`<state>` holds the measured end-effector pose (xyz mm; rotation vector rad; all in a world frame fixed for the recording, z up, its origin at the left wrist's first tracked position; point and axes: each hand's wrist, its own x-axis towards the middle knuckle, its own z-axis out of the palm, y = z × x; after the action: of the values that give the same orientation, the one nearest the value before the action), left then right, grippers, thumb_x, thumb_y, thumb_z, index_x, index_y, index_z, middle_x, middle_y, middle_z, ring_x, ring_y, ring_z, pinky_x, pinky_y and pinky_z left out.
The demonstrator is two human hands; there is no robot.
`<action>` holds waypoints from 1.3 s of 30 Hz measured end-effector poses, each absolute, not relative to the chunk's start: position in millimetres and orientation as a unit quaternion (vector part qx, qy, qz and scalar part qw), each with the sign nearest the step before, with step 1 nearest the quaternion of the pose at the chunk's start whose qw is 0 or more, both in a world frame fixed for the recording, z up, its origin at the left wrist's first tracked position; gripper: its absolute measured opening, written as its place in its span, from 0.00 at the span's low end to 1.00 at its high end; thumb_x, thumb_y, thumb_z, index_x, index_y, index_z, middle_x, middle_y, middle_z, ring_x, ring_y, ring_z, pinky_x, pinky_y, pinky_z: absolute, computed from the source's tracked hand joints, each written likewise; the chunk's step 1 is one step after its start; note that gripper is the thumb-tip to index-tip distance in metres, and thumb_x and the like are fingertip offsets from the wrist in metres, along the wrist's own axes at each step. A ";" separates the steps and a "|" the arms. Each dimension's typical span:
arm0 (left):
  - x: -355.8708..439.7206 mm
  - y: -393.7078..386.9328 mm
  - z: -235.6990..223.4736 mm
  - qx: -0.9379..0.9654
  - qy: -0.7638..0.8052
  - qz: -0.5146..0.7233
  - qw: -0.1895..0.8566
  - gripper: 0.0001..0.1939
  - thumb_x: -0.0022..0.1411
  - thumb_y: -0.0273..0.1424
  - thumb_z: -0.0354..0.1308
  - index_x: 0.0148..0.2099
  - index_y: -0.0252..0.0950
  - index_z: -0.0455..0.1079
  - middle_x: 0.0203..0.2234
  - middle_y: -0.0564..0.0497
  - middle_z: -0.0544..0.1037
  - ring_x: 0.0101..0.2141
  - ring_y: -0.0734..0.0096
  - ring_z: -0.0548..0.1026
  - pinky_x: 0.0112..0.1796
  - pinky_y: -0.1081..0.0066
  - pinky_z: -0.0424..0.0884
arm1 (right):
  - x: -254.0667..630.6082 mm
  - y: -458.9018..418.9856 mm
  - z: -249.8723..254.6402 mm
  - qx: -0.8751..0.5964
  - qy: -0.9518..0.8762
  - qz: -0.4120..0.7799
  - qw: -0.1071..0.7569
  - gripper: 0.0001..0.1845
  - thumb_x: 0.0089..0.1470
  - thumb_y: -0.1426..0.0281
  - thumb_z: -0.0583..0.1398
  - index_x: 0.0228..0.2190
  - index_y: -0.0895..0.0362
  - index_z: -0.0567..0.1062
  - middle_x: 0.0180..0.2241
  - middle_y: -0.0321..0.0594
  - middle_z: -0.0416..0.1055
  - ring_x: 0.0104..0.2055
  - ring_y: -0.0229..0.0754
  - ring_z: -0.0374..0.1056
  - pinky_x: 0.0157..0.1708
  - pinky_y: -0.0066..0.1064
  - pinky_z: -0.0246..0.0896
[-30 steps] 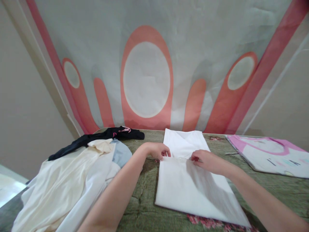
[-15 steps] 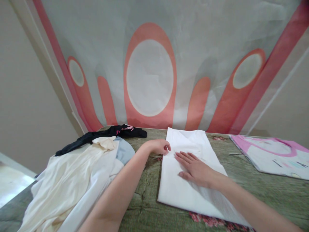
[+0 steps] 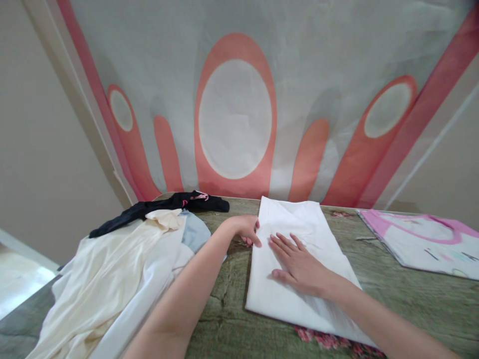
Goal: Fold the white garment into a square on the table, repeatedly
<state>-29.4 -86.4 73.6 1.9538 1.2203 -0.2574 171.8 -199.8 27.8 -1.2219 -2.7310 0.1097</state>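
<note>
A white garment, folded into a long rectangle, lies on the table in front of me. At its left edge is my left hand, thumb on top and the other fingers curled at the side of the cloth, closed on that edge. My right hand rests flat on the middle of the garment, palm down with fingers spread, holding nothing. Small creases run across the cloth just beyond its fingertips.
A loose heap of cream and white clothes lies to the left, with a light blue piece and a black garment behind. On the right is a folded pink-and-white shirt. A patterned backdrop rises behind the wood-patterned table.
My left thumb has moved down along the garment's left edge. My right hand has shifted slightly left, still flat on the cloth. The view has moved a little.
</note>
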 end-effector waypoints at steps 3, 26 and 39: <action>-27.8 -86.4 68.8 0.775 0.479 -0.108 0.397 0.37 0.45 0.28 0.66 0.53 0.31 0.51 0.21 0.51 0.76 0.24 0.67 0.76 0.25 0.74 0.72 | 177.4 -194.3 31.7 -0.423 -0.901 0.034 0.088 0.38 0.57 0.49 0.42 0.61 0.58 0.46 0.63 0.47 0.41 0.64 0.51 0.34 0.61 0.51 0.30; 54.4 -169.8 44.4 0.948 0.307 0.002 0.088 0.34 0.64 0.48 0.35 0.64 0.32 0.42 0.63 0.43 0.42 0.62 0.57 0.40 0.57 0.55 0.41 | 283.3 -206.5 2.6 -0.528 -0.838 0.073 0.114 0.33 0.59 0.55 0.45 0.61 0.55 0.45 0.63 0.43 0.41 0.64 0.48 0.36 0.61 0.47 0.37; 55.2 -166.9 25.6 0.950 0.307 0.025 0.053 0.38 0.62 0.54 0.32 0.65 0.33 0.42 0.63 0.44 0.40 0.62 0.58 0.38 0.57 0.57 0.40 | 298.3 -208.3 -0.2 -0.565 -0.792 0.121 0.198 0.33 0.59 0.54 0.43 0.60 0.59 0.51 0.62 0.46 0.46 0.64 0.46 0.41 0.61 0.45 0.38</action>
<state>55.2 -166.9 25.6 2.8883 0.9336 0.0759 298.3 -208.3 -0.2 -1.5808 -2.2163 0.3389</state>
